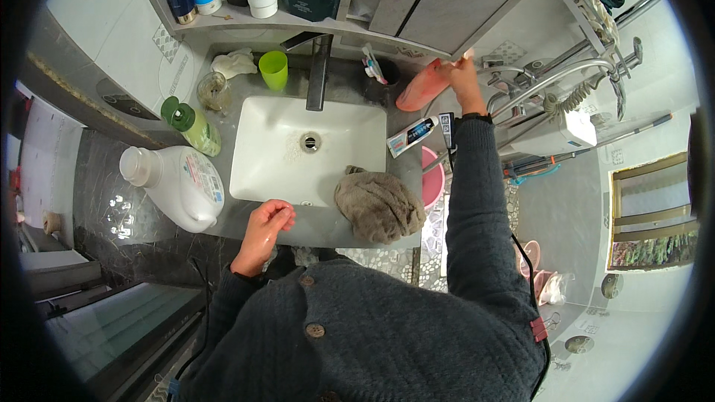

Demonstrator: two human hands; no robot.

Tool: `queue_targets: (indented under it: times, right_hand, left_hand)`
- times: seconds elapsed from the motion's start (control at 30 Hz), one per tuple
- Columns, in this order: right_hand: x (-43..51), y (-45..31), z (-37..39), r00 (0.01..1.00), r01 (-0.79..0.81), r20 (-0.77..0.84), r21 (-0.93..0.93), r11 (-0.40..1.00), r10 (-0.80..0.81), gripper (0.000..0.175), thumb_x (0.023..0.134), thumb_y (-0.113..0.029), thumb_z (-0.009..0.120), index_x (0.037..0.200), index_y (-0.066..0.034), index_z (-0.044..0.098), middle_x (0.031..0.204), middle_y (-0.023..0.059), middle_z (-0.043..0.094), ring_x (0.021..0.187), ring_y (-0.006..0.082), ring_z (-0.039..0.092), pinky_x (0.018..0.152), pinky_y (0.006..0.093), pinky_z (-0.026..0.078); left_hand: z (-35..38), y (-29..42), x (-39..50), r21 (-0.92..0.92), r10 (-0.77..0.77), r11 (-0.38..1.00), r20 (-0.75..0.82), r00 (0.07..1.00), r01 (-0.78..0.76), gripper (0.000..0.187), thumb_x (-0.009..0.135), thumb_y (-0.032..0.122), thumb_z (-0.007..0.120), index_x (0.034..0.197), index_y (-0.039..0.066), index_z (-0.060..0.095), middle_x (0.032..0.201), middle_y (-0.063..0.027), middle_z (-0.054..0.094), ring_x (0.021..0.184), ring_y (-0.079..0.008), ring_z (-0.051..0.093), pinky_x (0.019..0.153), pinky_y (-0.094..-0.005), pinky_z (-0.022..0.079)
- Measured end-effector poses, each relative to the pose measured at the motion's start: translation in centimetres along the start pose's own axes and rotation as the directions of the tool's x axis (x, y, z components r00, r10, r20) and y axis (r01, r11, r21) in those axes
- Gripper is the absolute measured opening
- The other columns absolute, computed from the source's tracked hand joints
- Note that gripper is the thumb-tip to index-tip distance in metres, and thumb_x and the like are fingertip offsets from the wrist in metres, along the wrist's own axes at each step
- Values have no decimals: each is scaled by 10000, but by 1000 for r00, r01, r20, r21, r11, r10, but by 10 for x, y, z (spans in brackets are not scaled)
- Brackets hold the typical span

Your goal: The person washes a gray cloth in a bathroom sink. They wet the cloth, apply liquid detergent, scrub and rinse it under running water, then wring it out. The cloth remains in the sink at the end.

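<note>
My right hand (468, 85) reaches to the far right corner of the counter and grips the top end of a coral-pink bottle (422, 89). Its fingertips are partly hidden behind the bottle's top. My left hand (263, 234) hovers at the counter's front edge, wet and palm inward, its fingers loosely curled together with nothing visible in them. Between the hands lies a white rectangular sink (262, 151) with a metal drain (310, 142). A crumpled brown towel (380, 206) drapes over its front right corner. A toothpaste tube (413, 135) rests right of the sink.
A black faucet (318, 75) overhangs the sink. Around it stand a green cup (273, 71), a dark toothbrush cup (382, 81) and a glass jar (214, 92). A green bottle (195, 125) and a large white jug (179, 187) stand left. Above is a cabinet shelf (223, 21).
</note>
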State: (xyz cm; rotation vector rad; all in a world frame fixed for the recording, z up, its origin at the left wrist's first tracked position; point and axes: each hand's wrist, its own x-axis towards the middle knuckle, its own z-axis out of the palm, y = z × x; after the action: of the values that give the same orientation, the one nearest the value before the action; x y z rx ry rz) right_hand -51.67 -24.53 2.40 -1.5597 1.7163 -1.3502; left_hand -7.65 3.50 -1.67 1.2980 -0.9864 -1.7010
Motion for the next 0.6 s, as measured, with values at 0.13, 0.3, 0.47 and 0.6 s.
queue_targets:
  times: [0.13, 0.3, 0.47, 0.6]
  right_hand:
    - [-4, -9, 11, 991, 17, -134, 29, 999, -13, 461, 696, -119, 736, 1082, 15, 523, 996, 157, 652, 972, 268, 637, 793, 354, 498]
    - [-7, -19, 25, 940, -148, -339, -499, 854, -35, 452, 696, -199, 745, 1037, 9, 534, 964, 215, 650, 931, 388, 621, 810, 432, 488]
    - [-8, -28, 23, 942, -116, -321, -584, 804, -98, 494, 678, -263, 759, 1039, -3, 545, 962, 236, 645, 932, 431, 605, 811, 486, 480]
    - [-5, -32, 20, 953, -72, -280, -579, 812, -116, 548, 665, -292, 763, 1100, -38, 548, 971, 243, 644, 936, 443, 600, 789, 498, 489]
  left_hand:
    - [2, 0, 0, -1, -17, 1000, 4, 1000, 17, 174, 930, 149, 542, 990, -8, 585, 894, -58, 615, 789, -130, 573, 711, -263, 468]
    - [4, -2, -1, -21, -25, 999, -14, 1000, 25, 178, 928, 148, 553, 1005, -10, 585, 898, -64, 624, 782, -132, 581, 703, -262, 467]
    - [3, -4, 0, -30, -21, 999, -24, 999, 20, 173, 927, 146, 557, 998, -8, 591, 891, -64, 627, 772, -133, 584, 696, -262, 468]
    - [4, -7, 2, -39, -36, 999, -23, 999, 35, 163, 927, 138, 551, 983, -9, 594, 880, -64, 627, 768, -135, 584, 694, -262, 467]
